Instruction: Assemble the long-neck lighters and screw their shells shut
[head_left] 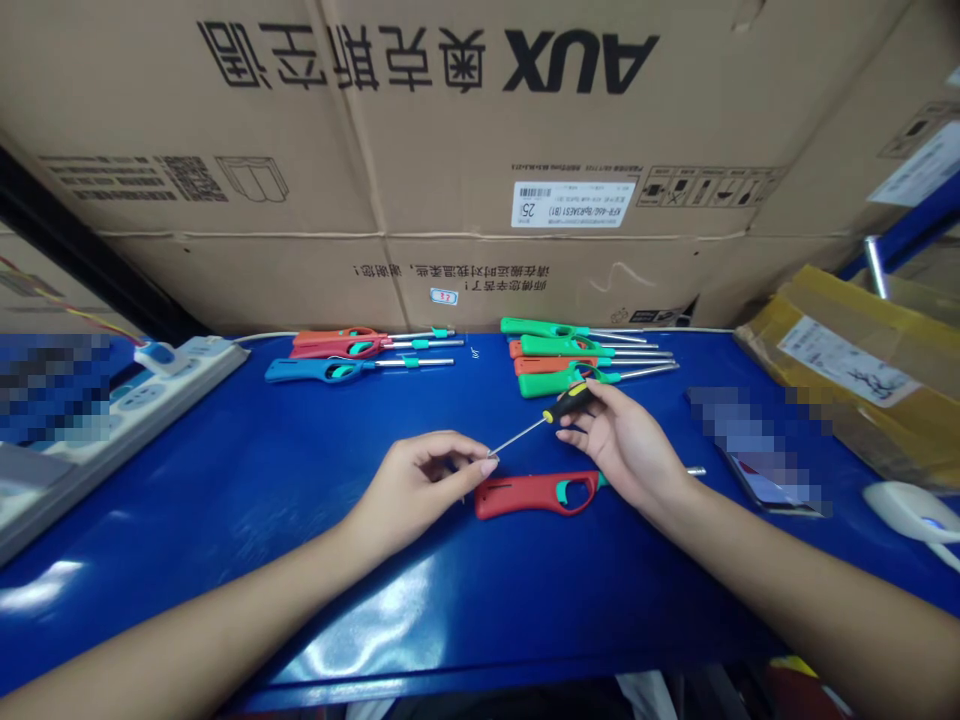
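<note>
My right hand point(626, 435) is closed around the black and yellow handle of a screwdriver point(568, 402), its thin shaft pointing down to the left. At the shaft's tip, the thumb and fingers of my left hand point(431, 480) are pinched together; whether they grip the tip or something tiny there, I cannot make out. Just below both hands a red long-necked lighter point(517, 497) with a green trigger lies on the blue table, its metal tube partly hidden behind my right wrist.
Several lighters lie at the back left, including a blue lighter point(315, 370), and several more at the back right, including a green lighter point(551, 384). A power strip point(161, 390) runs along the left. A phone point(772, 475), a taped box point(840, 370) and a white device point(911, 512) sit right. A large carton point(435, 190) stands behind.
</note>
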